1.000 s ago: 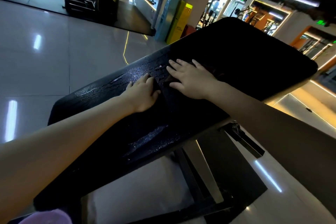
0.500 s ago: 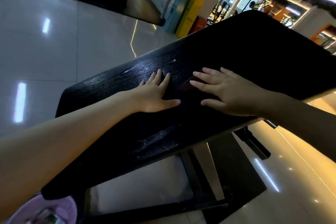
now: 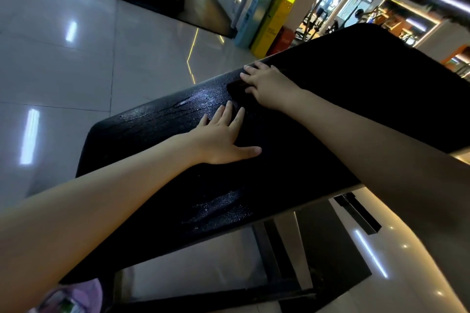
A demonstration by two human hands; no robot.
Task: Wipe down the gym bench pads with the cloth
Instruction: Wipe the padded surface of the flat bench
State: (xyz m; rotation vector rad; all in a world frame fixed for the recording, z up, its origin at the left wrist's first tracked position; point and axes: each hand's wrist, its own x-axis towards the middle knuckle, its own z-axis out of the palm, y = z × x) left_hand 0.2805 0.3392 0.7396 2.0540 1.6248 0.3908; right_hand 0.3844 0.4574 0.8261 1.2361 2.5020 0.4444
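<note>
Bench pad (image 3: pixel 292 160): wet streaks at near end; far half looks dry, likely unwiped.
Left hand (image 3: pixel 223 138): flat, spread, holding nothing.
Right hand (image 3: pixel 269 85): straight fingers pressing dark cloth (image 3: pixel 235 88).

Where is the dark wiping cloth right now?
In the head view the dark cloth lies under the right hand, near the far edge of the black textured bench pad, just beyond the left hand.
</note>
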